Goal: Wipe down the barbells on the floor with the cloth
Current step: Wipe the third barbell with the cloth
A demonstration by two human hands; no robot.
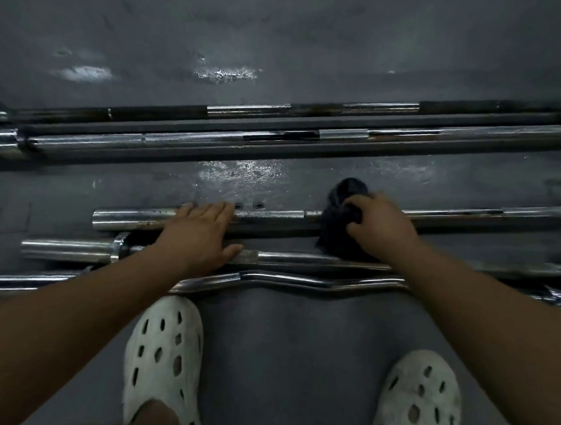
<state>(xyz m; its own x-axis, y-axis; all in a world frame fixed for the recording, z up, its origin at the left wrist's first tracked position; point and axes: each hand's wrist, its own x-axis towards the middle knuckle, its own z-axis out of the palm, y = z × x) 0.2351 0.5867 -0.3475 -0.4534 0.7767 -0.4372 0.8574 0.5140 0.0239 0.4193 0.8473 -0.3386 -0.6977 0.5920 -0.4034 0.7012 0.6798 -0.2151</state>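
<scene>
Fingers (356, 206) of the right hand (382, 227) are gripping the cloth (339, 232) against a barbell (273, 216) on the floor (294, 346) while the left hand (198, 238) is lying flat, steadying it, mid-wipe and likely needing a slide along the shaft next.

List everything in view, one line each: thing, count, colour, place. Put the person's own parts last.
far barbells: two, chrome with dark bands, side by side beyond the hands
near straight barbells: two, chrome, across the floor under the hands
curl bar: one, chrome, wavy, nearest the feet
chrome ends: two, at the left and right edges; which bar they belong to is unclear
cloth: one, dark, bunched on the near bars
floor: one, grey, shiny patches
clogs: two, white with holes, bottom of view
left hand: one, flat on the near straight barbells
right hand: one, gripping the cloth
</scene>
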